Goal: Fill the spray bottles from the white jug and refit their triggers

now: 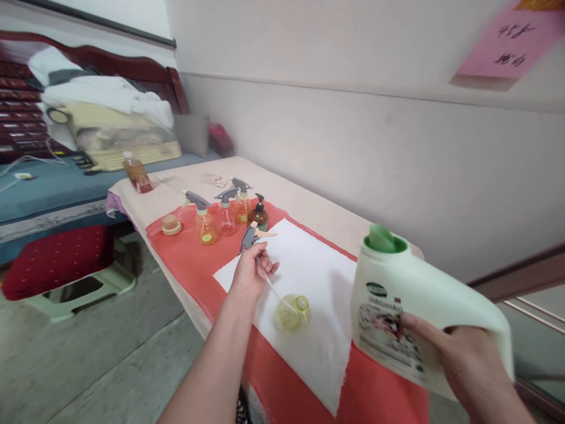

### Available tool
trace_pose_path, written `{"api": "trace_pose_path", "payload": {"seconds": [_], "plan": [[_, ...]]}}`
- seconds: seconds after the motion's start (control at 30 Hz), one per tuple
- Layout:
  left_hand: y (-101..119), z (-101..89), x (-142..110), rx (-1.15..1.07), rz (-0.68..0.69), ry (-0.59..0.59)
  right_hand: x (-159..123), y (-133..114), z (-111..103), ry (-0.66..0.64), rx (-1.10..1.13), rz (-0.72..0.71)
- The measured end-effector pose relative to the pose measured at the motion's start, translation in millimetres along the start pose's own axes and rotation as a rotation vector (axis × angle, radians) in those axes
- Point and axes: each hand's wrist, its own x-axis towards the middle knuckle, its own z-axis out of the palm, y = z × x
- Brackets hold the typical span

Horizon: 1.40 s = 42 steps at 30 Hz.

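Note:
My left hand point(253, 274) is closed around a spray trigger head point(249, 237), grey with a peach-coloured lever. Its clear dip tube slants down toward a small round yellow-green bottle point(289, 317); whether they touch I cannot tell. The bottle has no sprayer on it and its mouth tips to the right, on a white cloth point(309, 253). At the right, my right hand point(472, 359) grips a large pale green plastic jug point(424, 282) by its handle. A green pouring spout point(382, 238) shows in the jug's uncapped neck, and a picture label covers its side.
Behind the cloth, on the red sheet point(185, 259), stand several spray bottles point(205, 227), a dark pump bottle point(259, 217) and a beige cap point(171, 224). An amber bottle point(138, 174) stands farther back. A wall point(309, 129) borders the table; a red-topped stool point(62, 262) is left.

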Motion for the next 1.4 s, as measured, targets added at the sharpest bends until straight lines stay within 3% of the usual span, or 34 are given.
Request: {"api": "trace_pose_path", "payload": {"seconds": [0.03,0.1,0.17,0.27,0.37,0.5,0.67,0.8,0.9,1.03,1.13,1.27,1.4], "plan": [[-0.2,-0.1,0.6,-0.001,0.000,0.000,2.4,-1.2,10.6,0.009,0.075,0.122],[-0.4,-0.4,1.6,-0.004,-0.002,-0.003,7.0,-8.4,37.2,0.031,0.275,0.222],[0.1,-0.6,2.1,-0.011,-0.007,-0.006,12.3,-16.5,66.8,0.030,0.521,0.228],[1.4,-0.5,2.1,-0.034,-0.004,-0.004,19.6,-17.3,104.8,0.023,0.591,0.201],[1.4,0.3,1.3,-0.073,0.049,0.002,20.3,-1.7,122.0,-0.016,0.541,0.239],[-2.5,4.3,-1.6,-0.039,0.222,-0.007,-2.5,22.3,112.9,-0.094,0.373,0.307],[-8.3,14.8,-14.4,0.131,0.462,-0.086,-74.9,23.9,105.9,-0.114,0.233,0.262],[-16.1,22.7,-28.5,0.266,0.609,-0.158,-116.8,11.2,131.0,-0.420,0.148,0.142],[-27.4,26.3,-34.4,0.356,0.640,-0.179,-118.6,11.3,156.6,-0.494,0.162,0.088],[-42.4,28.5,-34.3,0.452,0.605,-0.213,-106.9,18.2,169.4,-0.433,0.158,0.097],[-47.2,28.9,-31.4,0.510,0.574,-0.214,-100.6,14.5,154.8,-0.420,0.158,0.087],[-51.2,28.1,-27.2,0.425,0.523,-0.164,-93.0,3.5,126.4,-0.380,0.127,0.091],[-62.5,29.9,-27.1,0.333,0.359,-0.146,-84.1,-2.6,113.6,-0.282,0.072,0.007]]}}
